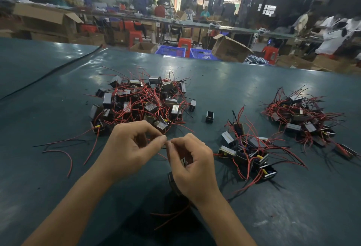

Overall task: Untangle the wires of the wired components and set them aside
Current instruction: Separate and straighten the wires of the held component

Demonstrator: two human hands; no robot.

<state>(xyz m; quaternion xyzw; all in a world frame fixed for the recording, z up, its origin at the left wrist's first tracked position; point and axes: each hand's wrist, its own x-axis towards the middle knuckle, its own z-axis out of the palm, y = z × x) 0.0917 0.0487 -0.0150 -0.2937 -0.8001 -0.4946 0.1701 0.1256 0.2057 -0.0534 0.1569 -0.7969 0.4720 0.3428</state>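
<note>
Your left hand (pixel 129 148) and right hand (pixel 191 165) meet fingertip to fingertip above the worktop (pixel 58 197), both pinching the wiring of one wired component (pixel 172 181). Its body hangs under your right palm, and its red leads (pixel 172 214) trail toward you. The tangled pile (pixel 140 103) lies just beyond your hands, with two smaller piles (pixel 248 152) at right.
</note>
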